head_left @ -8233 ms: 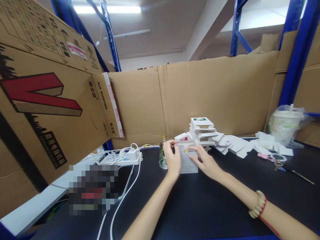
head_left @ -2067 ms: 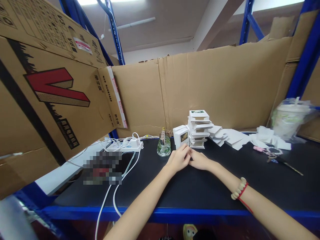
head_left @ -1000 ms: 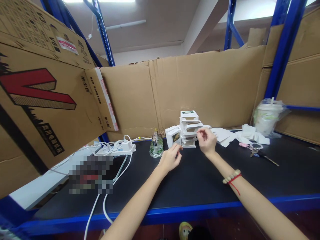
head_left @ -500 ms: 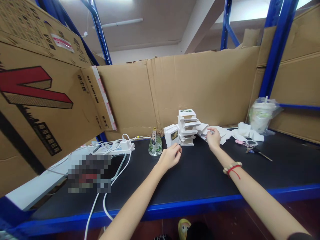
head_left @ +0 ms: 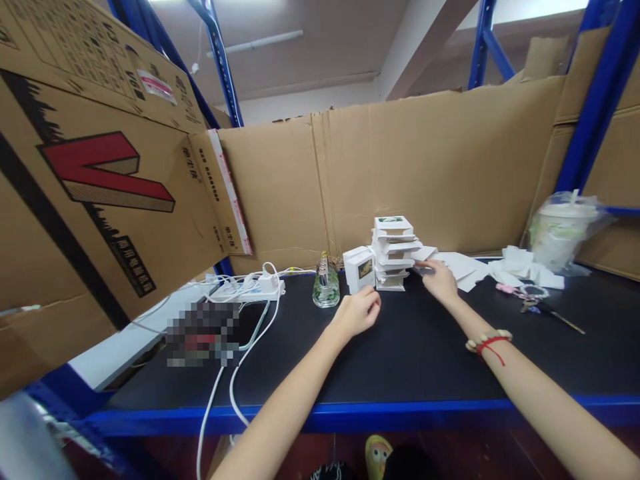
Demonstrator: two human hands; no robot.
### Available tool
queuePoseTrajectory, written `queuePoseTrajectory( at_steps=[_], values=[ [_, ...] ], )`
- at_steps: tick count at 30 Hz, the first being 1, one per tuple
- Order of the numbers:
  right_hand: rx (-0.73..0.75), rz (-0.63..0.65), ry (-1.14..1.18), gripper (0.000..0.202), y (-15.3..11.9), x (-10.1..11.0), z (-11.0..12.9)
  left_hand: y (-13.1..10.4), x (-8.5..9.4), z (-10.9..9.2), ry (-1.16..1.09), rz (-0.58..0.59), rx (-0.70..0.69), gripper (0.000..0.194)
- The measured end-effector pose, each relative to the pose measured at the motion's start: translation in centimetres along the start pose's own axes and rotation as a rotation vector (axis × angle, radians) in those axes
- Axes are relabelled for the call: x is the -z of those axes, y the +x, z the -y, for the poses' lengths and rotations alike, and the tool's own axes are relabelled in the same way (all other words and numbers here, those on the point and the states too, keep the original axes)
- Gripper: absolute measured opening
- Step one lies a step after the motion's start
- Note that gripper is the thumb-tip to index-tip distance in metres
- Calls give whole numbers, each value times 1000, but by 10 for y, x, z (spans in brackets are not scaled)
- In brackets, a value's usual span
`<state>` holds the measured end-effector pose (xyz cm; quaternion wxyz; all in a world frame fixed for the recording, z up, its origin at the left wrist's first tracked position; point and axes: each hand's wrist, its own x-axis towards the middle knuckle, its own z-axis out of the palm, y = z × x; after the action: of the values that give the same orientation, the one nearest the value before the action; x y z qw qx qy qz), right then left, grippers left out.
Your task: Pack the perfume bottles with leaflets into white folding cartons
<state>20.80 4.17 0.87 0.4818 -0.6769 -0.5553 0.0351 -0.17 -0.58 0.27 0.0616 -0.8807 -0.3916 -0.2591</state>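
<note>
My left hand (head_left: 357, 313) rests low over the black tabletop with its fingers curled in, nothing visible in them. Just behind it stand upright white small boxes (head_left: 360, 270), the front one with a dark picture. Beside these rises a stack of white cartons (head_left: 393, 253) with open flaps, lying on their sides. My right hand (head_left: 441, 283) is right of the stack, its index finger stretched towards the flaps; whether it touches them I cannot tell. White folded papers (head_left: 463, 268) lie behind that hand. Left of the boxes, glass bottles (head_left: 327, 290) with shiny necks stand in a row.
A power strip (head_left: 250, 288) with white cables and a phone (head_left: 255, 323) are at left. Keys (head_left: 533, 303) and a bagged drink cup (head_left: 565, 230) are at right. Cardboard walls (head_left: 440, 160) enclose the back and sides; a blue rail (head_left: 400, 417) edges the front.
The view has turned slightly left, so everything appears further right. My right hand has gone from curled fingers to an outstretched index finger. My left hand stays by the upright boxes.
</note>
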Motion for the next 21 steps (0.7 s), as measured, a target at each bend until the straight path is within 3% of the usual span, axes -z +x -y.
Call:
queuePoseTrajectory(
  at_steps=[11,21],
  values=[
    [57,98,37,34,3,-9,-6,1,-1,-1,12,23,-22,19],
    [291,-220,205,38,13,-14,-11,1,0,-2,-1,51,-9,20]
  ],
)
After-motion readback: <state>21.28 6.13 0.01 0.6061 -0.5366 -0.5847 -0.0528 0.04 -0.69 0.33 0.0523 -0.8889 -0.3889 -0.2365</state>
